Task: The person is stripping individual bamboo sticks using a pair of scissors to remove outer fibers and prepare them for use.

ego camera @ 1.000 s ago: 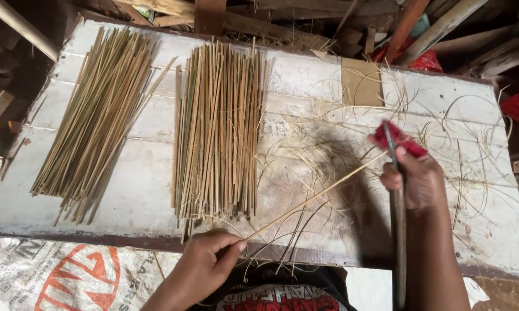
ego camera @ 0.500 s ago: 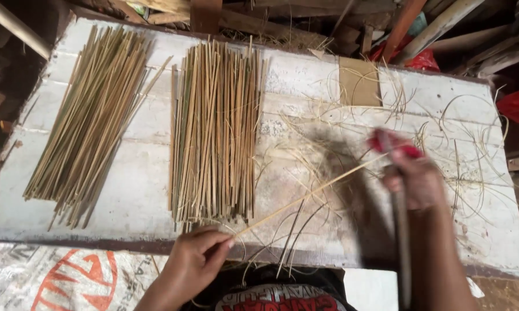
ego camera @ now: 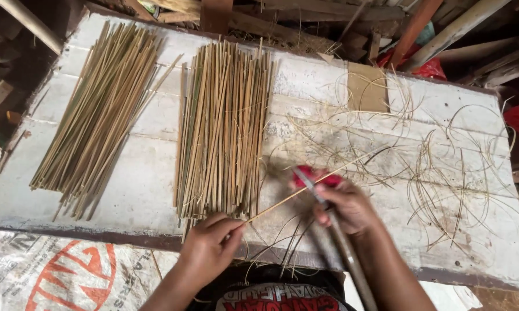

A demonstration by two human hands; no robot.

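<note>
Left hand [ego camera: 208, 245] pinches a thin stick [ego camera: 305, 190] at the board's [ego camera: 138, 190] near edge, right hand [ego camera: 347, 204] grips a knife [ego camera: 328, 222] mid-board beside the stick pile [ego camera: 225, 126].

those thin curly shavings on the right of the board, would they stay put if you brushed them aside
Probably not. The curly shavings look hair-thin and loop loosely, so they are likely very light and floppy. They tangle across the white board, so a push would probably drag clumps along rather than single strands.
</note>
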